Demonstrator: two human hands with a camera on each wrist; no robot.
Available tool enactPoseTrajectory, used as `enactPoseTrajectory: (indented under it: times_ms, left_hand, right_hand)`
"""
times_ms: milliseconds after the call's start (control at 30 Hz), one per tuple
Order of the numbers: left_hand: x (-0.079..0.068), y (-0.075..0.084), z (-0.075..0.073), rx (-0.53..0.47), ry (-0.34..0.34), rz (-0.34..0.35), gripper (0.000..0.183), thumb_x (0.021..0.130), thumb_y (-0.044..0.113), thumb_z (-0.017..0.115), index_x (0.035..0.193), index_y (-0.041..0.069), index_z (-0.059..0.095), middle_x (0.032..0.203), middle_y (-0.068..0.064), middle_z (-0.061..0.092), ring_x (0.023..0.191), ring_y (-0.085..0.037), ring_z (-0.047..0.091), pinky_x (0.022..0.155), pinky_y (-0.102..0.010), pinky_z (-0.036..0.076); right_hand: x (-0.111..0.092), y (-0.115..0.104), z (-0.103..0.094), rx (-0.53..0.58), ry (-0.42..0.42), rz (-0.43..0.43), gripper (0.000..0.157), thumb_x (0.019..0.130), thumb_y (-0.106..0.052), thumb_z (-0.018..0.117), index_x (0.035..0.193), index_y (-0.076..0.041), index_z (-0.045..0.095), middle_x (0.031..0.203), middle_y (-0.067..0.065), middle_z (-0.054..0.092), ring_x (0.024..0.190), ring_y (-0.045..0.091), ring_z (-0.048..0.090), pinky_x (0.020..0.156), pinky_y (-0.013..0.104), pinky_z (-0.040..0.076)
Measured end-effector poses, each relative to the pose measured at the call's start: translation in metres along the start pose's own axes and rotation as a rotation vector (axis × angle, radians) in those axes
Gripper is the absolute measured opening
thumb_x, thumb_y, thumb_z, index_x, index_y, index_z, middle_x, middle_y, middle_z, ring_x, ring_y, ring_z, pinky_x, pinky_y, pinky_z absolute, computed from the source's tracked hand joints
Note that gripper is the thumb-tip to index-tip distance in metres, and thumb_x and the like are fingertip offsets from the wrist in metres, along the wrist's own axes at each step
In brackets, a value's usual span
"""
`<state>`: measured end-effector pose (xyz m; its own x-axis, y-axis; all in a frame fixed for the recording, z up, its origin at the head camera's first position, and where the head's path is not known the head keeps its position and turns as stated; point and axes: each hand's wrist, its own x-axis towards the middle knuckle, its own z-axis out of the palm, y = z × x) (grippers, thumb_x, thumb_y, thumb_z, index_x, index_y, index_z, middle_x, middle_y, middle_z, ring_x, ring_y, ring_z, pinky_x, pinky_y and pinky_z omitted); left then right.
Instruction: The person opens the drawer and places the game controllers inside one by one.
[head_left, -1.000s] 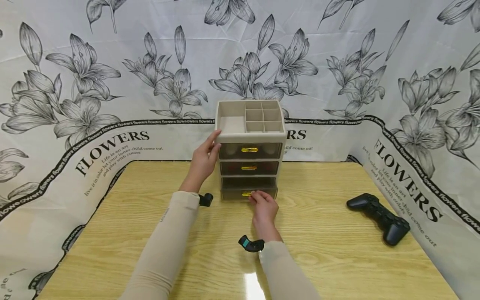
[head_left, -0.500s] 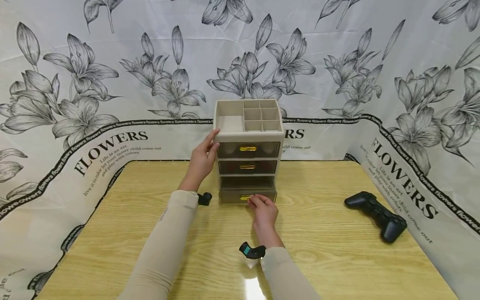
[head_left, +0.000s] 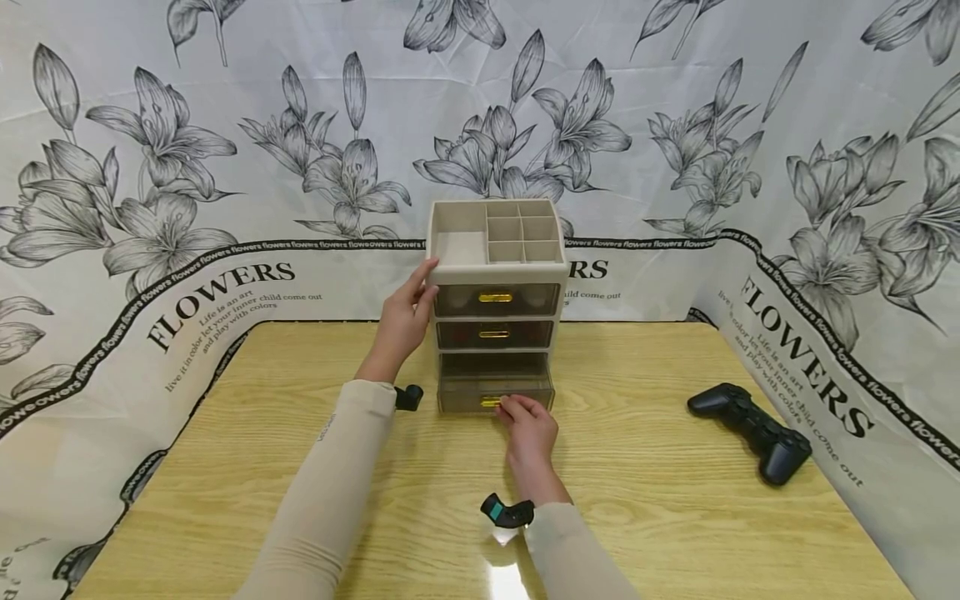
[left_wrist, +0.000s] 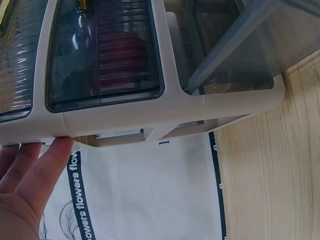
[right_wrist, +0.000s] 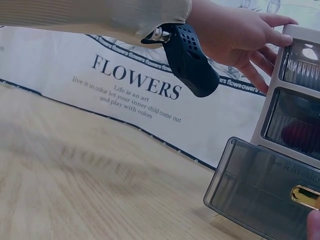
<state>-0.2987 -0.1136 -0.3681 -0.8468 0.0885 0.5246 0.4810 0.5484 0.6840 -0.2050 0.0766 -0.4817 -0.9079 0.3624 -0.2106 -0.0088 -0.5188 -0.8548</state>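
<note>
A cream desktop drawer organizer [head_left: 498,274] stands at the table's back, with several open compartments on top. My left hand [head_left: 402,325] rests on its left side near the top, fingers mostly straight; in the left wrist view the left fingers [left_wrist: 47,170] touch the cream frame. The smoky clear bottom drawer [head_left: 459,398] stands partly pulled out. At its front, my right hand [head_left: 531,433] pinches the gold drawer handle [head_left: 490,402]. Both upper drawers are shut. A dark red thing [left_wrist: 122,60] shows through the middle drawer's front. Most of the right hand lies outside the right wrist view.
A black game controller [head_left: 752,433] lies on the wooden table [head_left: 637,517] to the right. Flower-printed cloth [head_left: 337,279] walls the table at the back and sides. Each wrist carries a small black camera mount [head_left: 507,512].
My right hand has drawn the bottom drawer further out toward me by its handle. My left hand stays on the organizer's side.
</note>
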Motion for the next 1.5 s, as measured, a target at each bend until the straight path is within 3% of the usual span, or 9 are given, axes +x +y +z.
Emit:
enactPoseTrajectory:
  times_ms: [367,567,700,1033,1167,1333,1500]
  left_hand:
    - [-0.001,0.000,-0.001,-0.015,0.007,-0.011,0.046,0.103,0.032,0.045,0.148,0.040,0.038,0.127,-0.021,0.062,0.113,-0.032,0.064,0.078,-0.044,0.056]
    - [-0.001,-0.002,0.000,-0.014,0.003,-0.010,0.046,0.103,0.033,0.045,0.148,0.040,0.037,0.128,-0.021,0.062,0.114,-0.032,0.064,0.078,-0.044,0.056]
    - [-0.001,-0.002,0.001,-0.013,0.006,-0.005,0.046,0.103,0.032,0.045,0.148,0.039,0.038,0.128,-0.021,0.062,0.113,-0.032,0.064,0.078,-0.044,0.057]
    - [0.000,0.000,-0.001,-0.006,-0.004,-0.003,0.047,0.103,0.033,0.045,0.149,0.033,0.038,0.135,-0.018,0.058,0.114,-0.032,0.063,0.076,-0.044,0.056]
    - [0.000,0.001,-0.003,-0.012,-0.009,-0.003,0.046,0.103,0.033,0.045,0.149,0.033,0.039,0.134,-0.017,0.059,0.112,-0.031,0.064,0.074,-0.043,0.056]
    - [0.001,0.001,-0.005,-0.012,-0.022,0.001,0.046,0.103,0.033,0.045,0.149,0.031,0.039,0.130,-0.016,0.062,0.109,-0.030,0.065,0.072,-0.042,0.055]
    - [0.002,-0.003,-0.004,-0.023,-0.027,0.000,0.046,0.103,0.034,0.044,0.149,0.033,0.039,0.130,-0.016,0.061,0.107,-0.030,0.065,0.070,-0.040,0.054]
  right_hand:
    - [-0.006,0.001,-0.003,-0.011,-0.012,0.000,0.010,0.085,0.006,0.068,0.082,-0.003,0.066,0.083,0.005,0.064,0.073,0.016,0.069,0.081,0.036,0.058]
    - [-0.007,-0.001,-0.007,-0.025,-0.046,0.006,0.005,0.085,0.004,0.069,0.089,0.001,0.067,0.086,0.007,0.064,0.075,0.017,0.069,0.081,0.033,0.058]
    - [-0.005,-0.004,-0.012,-0.059,-0.059,-0.007,0.006,0.084,0.003,0.071,0.085,-0.001,0.068,0.083,0.005,0.066,0.073,0.020,0.070,0.081,0.037,0.058]
    - [0.002,-0.025,-0.032,-0.262,-0.092,-0.065,0.010,0.084,-0.003,0.073,0.079,-0.011,0.069,0.076,-0.003,0.066,0.078,0.023,0.069,0.083,0.040,0.056]
    - [0.006,-0.036,-0.041,-0.323,-0.101,-0.088,0.002,0.086,-0.003,0.071,0.086,-0.004,0.070,0.078,-0.003,0.065,0.079,0.023,0.068,0.084,0.040,0.056]
    - [0.009,-0.047,-0.052,-0.397,-0.129,-0.100,0.014,0.087,-0.003,0.070,0.098,0.005,0.066,0.084,-0.002,0.063,0.077,0.017,0.066,0.083,0.037,0.057]
    - [0.013,-0.055,-0.062,-0.491,-0.162,-0.111,0.018,0.087,-0.006,0.071,0.100,0.005,0.066,0.086,-0.002,0.061,0.079,0.017,0.065,0.082,0.037,0.057]
